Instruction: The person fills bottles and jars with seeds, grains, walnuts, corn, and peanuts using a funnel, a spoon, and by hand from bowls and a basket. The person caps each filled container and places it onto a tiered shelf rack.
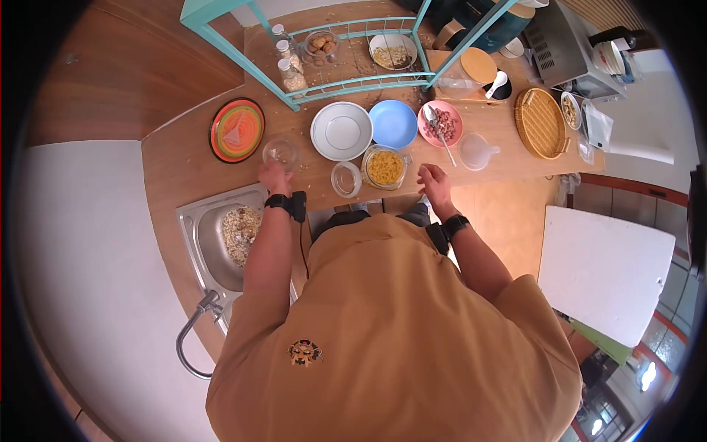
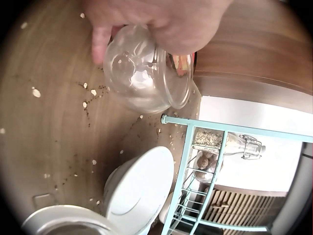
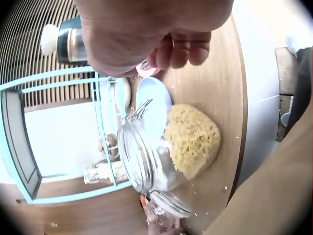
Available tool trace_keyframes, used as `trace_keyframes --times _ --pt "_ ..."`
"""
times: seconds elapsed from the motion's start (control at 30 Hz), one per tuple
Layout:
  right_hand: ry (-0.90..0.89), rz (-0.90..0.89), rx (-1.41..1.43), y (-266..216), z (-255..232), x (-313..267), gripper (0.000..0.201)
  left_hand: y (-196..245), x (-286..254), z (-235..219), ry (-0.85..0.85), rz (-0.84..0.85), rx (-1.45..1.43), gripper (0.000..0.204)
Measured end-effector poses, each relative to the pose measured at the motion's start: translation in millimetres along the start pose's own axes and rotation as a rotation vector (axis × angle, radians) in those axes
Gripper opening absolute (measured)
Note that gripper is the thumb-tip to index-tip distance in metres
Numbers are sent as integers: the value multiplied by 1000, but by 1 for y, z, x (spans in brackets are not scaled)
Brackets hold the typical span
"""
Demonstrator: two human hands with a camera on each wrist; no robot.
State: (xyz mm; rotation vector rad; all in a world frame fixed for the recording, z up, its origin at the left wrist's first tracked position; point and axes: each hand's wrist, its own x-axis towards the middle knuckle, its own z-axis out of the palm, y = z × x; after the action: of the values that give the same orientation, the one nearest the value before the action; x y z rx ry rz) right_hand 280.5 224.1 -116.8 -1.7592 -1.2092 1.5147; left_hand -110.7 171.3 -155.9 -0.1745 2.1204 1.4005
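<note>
Here left hand (image 1: 274, 177) grips glass bowl (image 1: 280, 152); counter edge (image 1: 221, 193) near.

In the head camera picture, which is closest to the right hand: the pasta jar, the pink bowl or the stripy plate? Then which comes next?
From the right hand:
1. Pasta jar, just to its left at the counter's front.
2. Pink bowl, straight behind it, with a spoon inside.
3. Stripy plate, far across on the left, beyond the left hand.

Left hand (image 2: 161, 19) cut off by the left-wrist view's top edge, fingertips hidden behind the glass bowl (image 2: 146, 68). Right hand (image 3: 146, 34) cropped likewise. Shelf jars' (image 1: 289, 55) contents too small to identify.
</note>
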Motion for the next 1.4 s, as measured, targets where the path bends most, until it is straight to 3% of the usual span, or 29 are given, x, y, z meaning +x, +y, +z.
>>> trace_keyframes --times 0.13,0.2,0.33,0.47,0.53,0.57,0.63,0.67,0.73,0.87,0.93,0.97,1.03,1.07,1.13,1.27,1.33,1.37,1.4 --pt "-91 113 173 -11 15 19 41 -1 -3 -3 -10 43 -9 39" --pt "-184 186 276 -13 19 25 35 -7 2 -6 -21 55 -22 37" --pt "-198 212 304 -13 20 32 25 -11 0 -15 -21 69 -24 29" --pt "-212 235 403 -7 20 36 16 -40 -24 -60 -67 184 -183 24" --pt "-205 221 432 -6 21 39 15 -63 -43 -74 -264 301 118 29" --pt "-224 209 462 -6 20 37 14 -62 -55 -66 -272 302 126 29" --pt "-230 198 497 -4 17 37 13 -58 -82 -45 -557 -22 162 24" --pt "-260 198 561 -4 17 37 12 -56 -84 -36 -567 -24 169 24" --pt "-281 198 629 -2 16 34 11 -52 -83 -17 -934 -240 90 22" --pt "-347 208 725 -2 11 33 8 -41 -90 -7 -997 -269 -9 23" --pt "-351 212 748 -1 11 33 7 -34 -96 -12 -783 -32 74 28" --pt "-362 219 773 1 10 32 6 -21 -108 -15 -790 -31 85 28" --pt "-365 227 805 5 10 29 6 11 -139 -17 -696 211 157 36" --pt "-390 210 816 5 9 27 6 15 -143 -14 -704 214 164 36" --pt "-409 187 834 4 7 25 6 22 -150 -6 -805 586 125 43" --pt "-403 319 911 -4 5 19 16 39 -184 20 -939 654 119 52" --pt "-405 342 943 -3 5 19 20 47 -199 31 -932 1021 529 56" --pt "-401 304 922 -1 6 18 21 44 -205 39 -940 1025 531 56" --pt "-397 266 900 1 6 18 22 38 -211 47 -861 1222 545 58"
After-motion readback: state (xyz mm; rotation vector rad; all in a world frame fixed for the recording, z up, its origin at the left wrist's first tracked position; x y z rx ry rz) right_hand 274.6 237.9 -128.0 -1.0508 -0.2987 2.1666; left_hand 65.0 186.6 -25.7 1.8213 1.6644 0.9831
